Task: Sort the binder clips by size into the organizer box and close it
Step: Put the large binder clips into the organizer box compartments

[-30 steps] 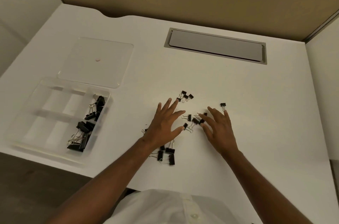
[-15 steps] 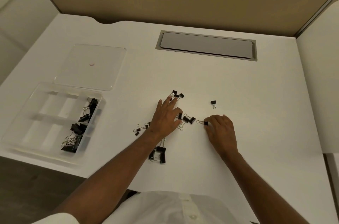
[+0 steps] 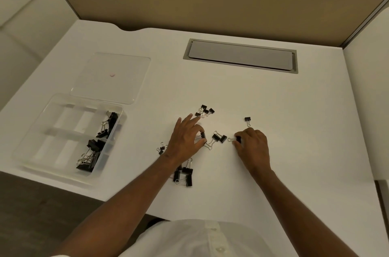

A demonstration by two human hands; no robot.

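Two hands work mid-tabletop (image 3: 294,130): left hand (image 3: 185,141) fingers pinch a small binder clip (image 3: 203,135); right hand (image 3: 253,145) fingers pinch another clip (image 3: 235,139). Open organizer box (image 3: 42,130) sits at the left front edge, holding larger clips (image 3: 92,151).

- Left hand (image 3: 186,141) low over the bench, thumb and forefinger curled in a pinching grip.
- Right hand (image 3: 253,146) knuckles up, fingertips (image 3: 239,137) tucked into a pinch.

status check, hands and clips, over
Left hand pinching small black binder clip; right hand pinching another. Clear plastic organizer box open. Nothing blocking.
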